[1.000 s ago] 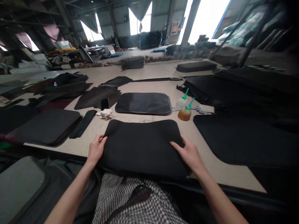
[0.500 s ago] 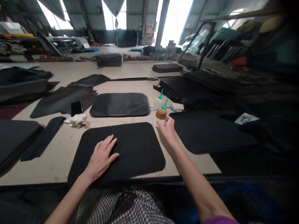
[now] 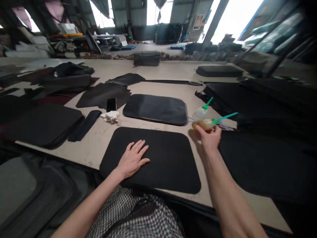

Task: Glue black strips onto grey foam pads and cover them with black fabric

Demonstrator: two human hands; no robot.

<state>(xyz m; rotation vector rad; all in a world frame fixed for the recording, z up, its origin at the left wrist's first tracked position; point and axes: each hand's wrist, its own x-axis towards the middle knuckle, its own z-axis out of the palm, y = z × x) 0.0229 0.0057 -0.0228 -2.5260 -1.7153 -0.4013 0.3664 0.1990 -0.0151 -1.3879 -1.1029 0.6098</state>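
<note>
My left hand [image 3: 133,158] lies flat with spread fingers on a black rounded panel [image 3: 165,158] at the table's front edge. My right hand [image 3: 210,137] is wrapped round a bottle of amber liquid [image 3: 205,124], which is tilted on its side with its green nozzle pointing right. Just behind it stands a second, whitish bottle [image 3: 201,113] with a green nozzle. A stack of dark rounded panels [image 3: 156,109] lies behind the front panel.
On the left are a crumpled white cloth [image 3: 111,116], a phone [image 3: 111,104], a narrow dark strip [image 3: 85,125] and a thick stack of dark panels [image 3: 44,124]. More black panels [image 3: 267,158] cover the right side of the table [image 3: 91,153].
My right hand has closed on the amber bottle, which has gone from upright to tilted. The view has turned right-to-left, showing more of the left side. My left hand still rests on the panel.
</note>
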